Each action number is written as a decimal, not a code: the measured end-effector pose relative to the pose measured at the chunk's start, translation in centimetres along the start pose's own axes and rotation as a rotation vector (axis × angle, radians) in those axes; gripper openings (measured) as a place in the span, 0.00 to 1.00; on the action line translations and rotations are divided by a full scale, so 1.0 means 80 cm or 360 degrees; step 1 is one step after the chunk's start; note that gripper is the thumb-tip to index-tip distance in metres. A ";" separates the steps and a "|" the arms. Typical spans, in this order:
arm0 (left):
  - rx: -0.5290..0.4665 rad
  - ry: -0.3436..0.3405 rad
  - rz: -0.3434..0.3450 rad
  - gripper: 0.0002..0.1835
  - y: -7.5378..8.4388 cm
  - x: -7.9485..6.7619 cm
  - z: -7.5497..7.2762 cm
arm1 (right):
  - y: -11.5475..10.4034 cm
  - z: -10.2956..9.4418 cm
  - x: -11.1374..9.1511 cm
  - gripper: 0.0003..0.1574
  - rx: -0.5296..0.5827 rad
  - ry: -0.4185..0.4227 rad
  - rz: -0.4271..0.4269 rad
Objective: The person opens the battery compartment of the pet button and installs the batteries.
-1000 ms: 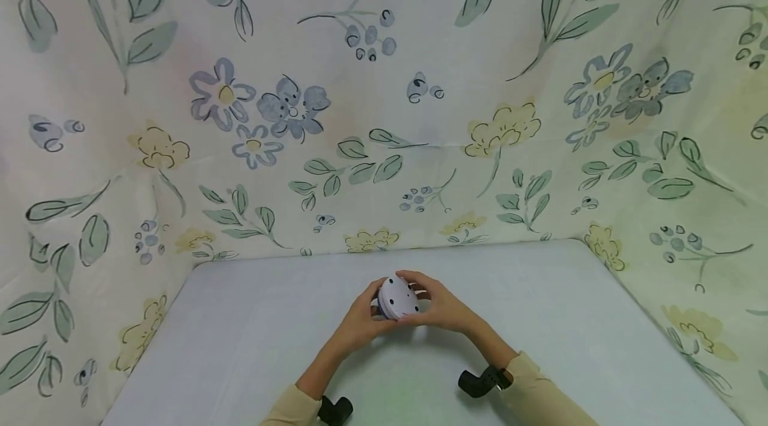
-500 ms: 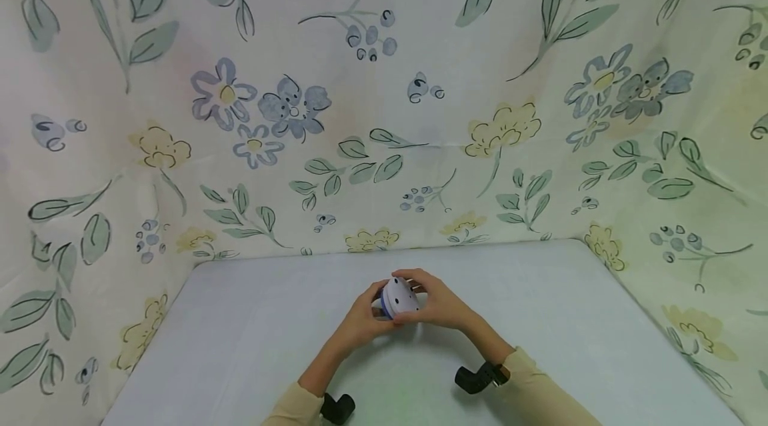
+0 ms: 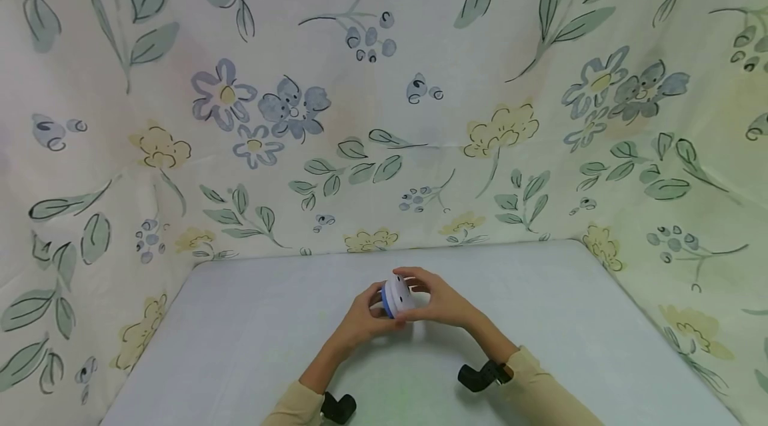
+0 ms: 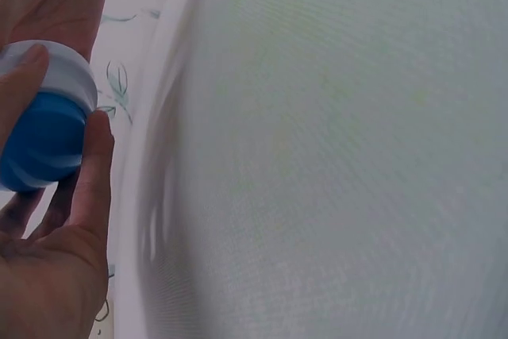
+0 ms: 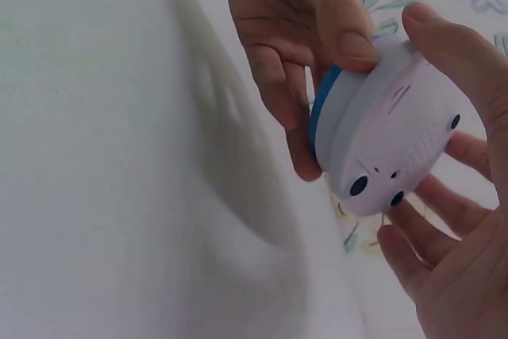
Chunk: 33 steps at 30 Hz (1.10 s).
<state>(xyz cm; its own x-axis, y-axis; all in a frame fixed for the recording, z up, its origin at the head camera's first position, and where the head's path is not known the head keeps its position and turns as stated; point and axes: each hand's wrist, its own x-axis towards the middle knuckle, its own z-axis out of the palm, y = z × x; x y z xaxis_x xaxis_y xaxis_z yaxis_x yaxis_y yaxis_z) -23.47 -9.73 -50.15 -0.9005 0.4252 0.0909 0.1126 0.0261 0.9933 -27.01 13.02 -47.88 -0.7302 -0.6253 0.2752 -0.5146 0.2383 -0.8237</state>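
Observation:
Both hands hold a palm-sized round white-and-blue object (image 3: 396,297) raised over the table. My left hand (image 3: 366,319) grips its left side, thumb and fingers curled around the blue base and white rim. From the right, my right hand (image 3: 443,303) curls its thumb and fingers around the white face. In the right wrist view that white face (image 5: 409,136) is domed, with several dark ovals, a cluster of tiny holes and a small raised mark. A smooth, rounded blue underside (image 4: 44,144) shows in the left wrist view, partly covered by fingers.
The table (image 3: 252,346) has a white cloth over it. Behind and beside it hangs a floral curtain (image 3: 360,99). A black wrist camera (image 3: 339,408) sits at the left cuff, another black wrist camera (image 3: 478,377) at the right cuff.
The round object has turned between the hands. Its dotted white face now points more to the right, and more of its blue edge shows. The hands have shifted only slightly.

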 end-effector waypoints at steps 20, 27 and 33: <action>0.0056 -0.0020 0.0038 0.43 -0.002 -0.003 0.002 | -0.005 -0.003 -0.001 0.41 -0.0066 0.0047 -0.0097; 0.0051 0.0010 0.0018 0.43 -0.005 -0.002 0.004 | -0.005 -0.007 -0.003 0.40 0.0060 0.0044 -0.0084; 0.0115 0.0085 0.0032 0.44 -0.003 -0.001 0.007 | -0.009 -0.011 -0.005 0.41 0.0155 0.0046 -0.0063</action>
<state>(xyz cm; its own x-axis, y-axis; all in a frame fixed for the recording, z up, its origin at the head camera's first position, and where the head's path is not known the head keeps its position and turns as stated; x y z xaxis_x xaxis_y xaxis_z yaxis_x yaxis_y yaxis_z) -23.17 -9.29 -50.46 -0.9187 0.3773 0.1167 0.1595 0.0843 0.9836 -26.77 13.78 -46.98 -0.7236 -0.6108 0.3215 -0.4980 0.1394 -0.8559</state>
